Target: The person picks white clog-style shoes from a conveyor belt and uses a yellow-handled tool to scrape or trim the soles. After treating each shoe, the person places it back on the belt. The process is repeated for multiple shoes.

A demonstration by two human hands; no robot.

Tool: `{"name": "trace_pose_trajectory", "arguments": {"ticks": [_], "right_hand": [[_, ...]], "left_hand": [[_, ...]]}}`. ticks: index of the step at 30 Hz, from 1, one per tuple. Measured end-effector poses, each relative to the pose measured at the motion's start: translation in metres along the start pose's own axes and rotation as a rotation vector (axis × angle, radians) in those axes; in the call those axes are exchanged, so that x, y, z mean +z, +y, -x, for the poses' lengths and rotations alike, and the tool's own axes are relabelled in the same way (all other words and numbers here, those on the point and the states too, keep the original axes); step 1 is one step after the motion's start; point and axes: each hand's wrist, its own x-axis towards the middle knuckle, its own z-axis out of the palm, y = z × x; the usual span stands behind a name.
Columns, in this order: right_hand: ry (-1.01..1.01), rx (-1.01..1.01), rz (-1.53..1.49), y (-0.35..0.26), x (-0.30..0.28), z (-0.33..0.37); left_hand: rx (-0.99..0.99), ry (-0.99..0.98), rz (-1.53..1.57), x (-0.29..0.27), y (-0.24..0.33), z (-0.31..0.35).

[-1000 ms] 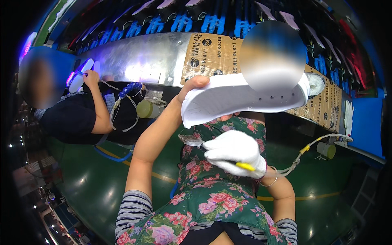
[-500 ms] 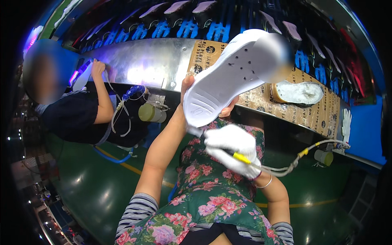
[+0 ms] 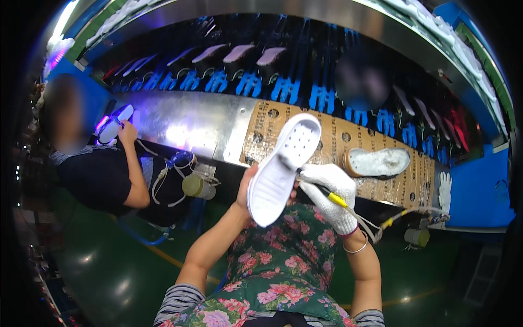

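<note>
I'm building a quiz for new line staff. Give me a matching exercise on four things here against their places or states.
Things:
1. white sole
2. yellow-handled tool
3. fuzzy insole
4. left hand

Places or states:
A. lying on the brown perforated board
B. bare, gripping the sole's edge
C. held up, underside showing
D. in the gloved right hand

Pairs: 1-C, 2-D, 3-A, 4-B

A second shoe (image 3: 378,162) lies on the perforated board (image 3: 348,143).
</note>
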Motion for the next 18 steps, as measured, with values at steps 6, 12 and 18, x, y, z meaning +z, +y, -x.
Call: {"name": "trace_pose_trajectory", "arguments": {"ticks": [6,12,18], "right_hand": [[0.054,-0.23,0.18,0.004,0.005,-0.017],[0.114,0.269,-0.729,-0.003,-0.01,0.033],[0.554,0.666,-1.009,0.013,-0.014,0.057]], "left_hand": [[-0.049,-0.092,0.057,-0.015,0.006,0.005],[0.126,-0.198,-0.218,0.027,0.053,0.004],[0.093,-0.682,-0.291,0.145,0.124,-0.049]]}}
